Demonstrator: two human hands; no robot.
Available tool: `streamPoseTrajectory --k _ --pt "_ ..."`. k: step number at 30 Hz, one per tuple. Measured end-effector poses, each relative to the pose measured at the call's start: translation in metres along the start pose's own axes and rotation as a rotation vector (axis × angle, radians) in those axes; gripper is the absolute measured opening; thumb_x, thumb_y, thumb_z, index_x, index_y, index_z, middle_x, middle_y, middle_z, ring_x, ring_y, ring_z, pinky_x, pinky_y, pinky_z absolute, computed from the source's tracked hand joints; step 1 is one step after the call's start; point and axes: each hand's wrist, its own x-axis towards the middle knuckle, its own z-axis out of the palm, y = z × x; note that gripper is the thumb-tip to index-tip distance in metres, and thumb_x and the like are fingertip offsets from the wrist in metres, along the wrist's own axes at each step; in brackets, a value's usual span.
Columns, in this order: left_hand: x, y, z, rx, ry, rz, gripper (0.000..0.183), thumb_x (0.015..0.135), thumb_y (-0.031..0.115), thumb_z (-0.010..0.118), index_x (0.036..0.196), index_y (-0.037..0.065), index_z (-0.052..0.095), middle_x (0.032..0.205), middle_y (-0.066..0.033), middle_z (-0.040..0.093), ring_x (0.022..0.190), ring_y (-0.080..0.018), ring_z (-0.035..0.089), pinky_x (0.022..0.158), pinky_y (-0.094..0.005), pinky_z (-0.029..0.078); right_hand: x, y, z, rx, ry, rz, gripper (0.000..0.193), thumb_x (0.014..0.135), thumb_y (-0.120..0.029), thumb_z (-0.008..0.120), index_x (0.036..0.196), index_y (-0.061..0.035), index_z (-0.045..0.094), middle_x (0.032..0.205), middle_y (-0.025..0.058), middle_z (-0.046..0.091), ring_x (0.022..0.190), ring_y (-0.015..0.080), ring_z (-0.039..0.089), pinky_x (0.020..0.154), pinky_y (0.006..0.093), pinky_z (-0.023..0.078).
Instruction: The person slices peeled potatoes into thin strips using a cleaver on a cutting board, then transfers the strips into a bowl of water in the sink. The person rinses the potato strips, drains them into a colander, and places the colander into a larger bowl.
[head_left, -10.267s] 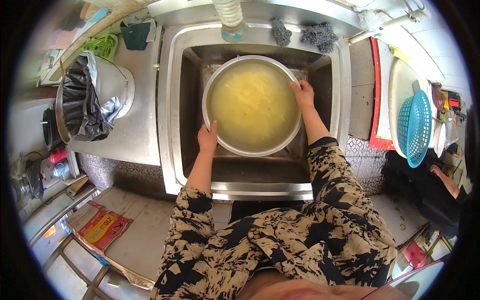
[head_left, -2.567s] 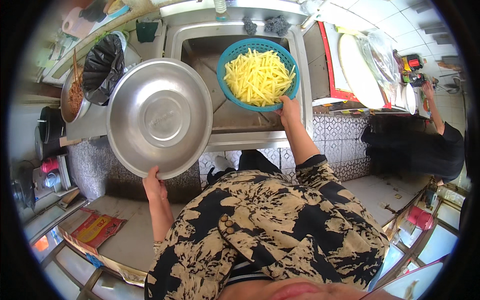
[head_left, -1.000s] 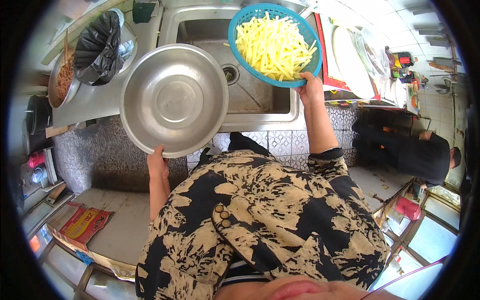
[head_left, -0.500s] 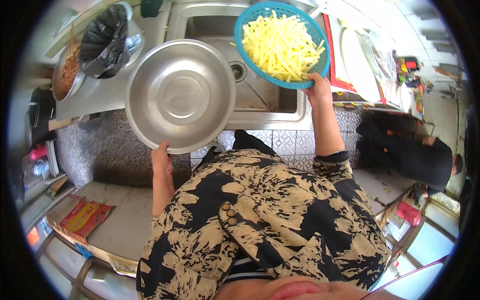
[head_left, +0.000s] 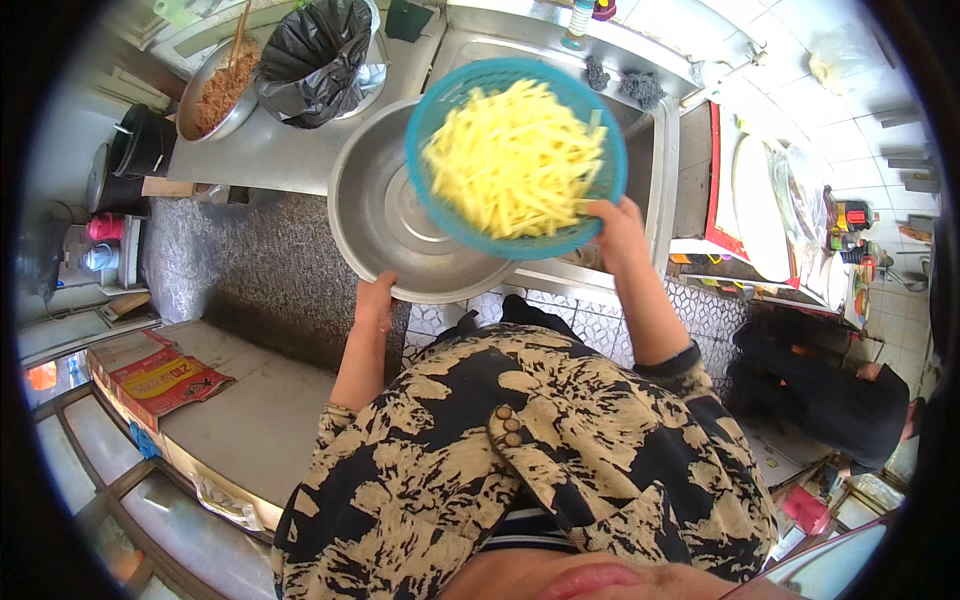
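Note:
My left hand (head_left: 374, 300) grips the near rim of a wide steel basin (head_left: 372, 215), its fingers closed round the edge. In my right hand (head_left: 617, 232) is the near right rim of a blue plastic colander (head_left: 616, 150), held level over the right part of the basin. Pale yellow cut potato strips (head_left: 515, 160) fill the colander. It hides much of the basin's inside, which looks bare where it shows. Whether colander and basin touch, I cannot tell.
Behind the colander is a steel sink (head_left: 668, 150), with dark scouring pads (head_left: 640, 88) on its far ledge. A bin lined with a black bag (head_left: 315, 65) and a bowl of reddish-brown food (head_left: 225, 95) stand on the left counter. A person in dark clothes (head_left: 835, 400) is at the right.
The colander has come left and nearer, from above the sink to over the basin. My right hand moved with it. My left hand still holds the basin. The whole view has shifted.

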Motion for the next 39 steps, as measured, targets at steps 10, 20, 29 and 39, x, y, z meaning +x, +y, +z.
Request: streamPoseTrajectory --k 10,20,29,39 --pt "0.006 -0.004 0.007 -0.154 0.077 0.052 0.019 0.082 0.009 0.065 0.097 -0.003 0.063 0.078 -0.0062 0.063 0.056 -0.015 0.056 0.044 -0.0293 0.039 0.048 0.045 0.061 -0.767 -0.087 -0.045 0.031 0.093 -0.02 0.059 0.112 0.0045 0.064 0.085 0.0189 0.072 0.062 0.0243 0.071 0.059 0.0359 0.058" --pt "-0.009 -0.003 -0.017 -0.153 -0.096 -0.122 0.048 0.085 0.007 0.067 0.129 -0.007 0.054 0.116 -0.0168 0.064 0.104 -0.0315 0.066 0.084 -0.0448 0.058 -0.005 0.063 -0.049 -1.012 0.1 -0.298 0.035 0.093 -0.035 0.066 0.114 -0.0075 0.07 0.084 0.012 0.074 0.063 0.0195 0.072 0.069 0.0346 0.058" --pt "-0.024 -0.005 0.025 -0.072 -0.02 -0.17 0.013 0.089 0.009 0.055 0.088 0.004 0.044 0.081 -0.0069 0.046 0.069 -0.0222 0.045 0.068 -0.0395 0.033 -0.05 0.072 -0.11 -0.597 0.032 0.099 0.039 0.095 -0.037 0.061 0.115 -0.0035 0.067 0.081 0.011 0.072 0.063 0.0188 0.071 0.06 0.032 0.059" --pt "-0.139 0.023 0.115 0.121 0.082 -0.098 0.009 0.09 0.011 0.055 0.085 0.004 0.052 0.086 -0.0058 0.055 0.078 -0.0222 0.057 0.069 -0.0401 0.042 -0.052 0.052 -0.212 -0.261 -0.002 0.147 0.038 0.098 -0.034 0.059 0.115 -0.0007 0.065 0.089 0.0115 0.067 0.069 0.0197 0.072 0.059 0.0322 0.06"
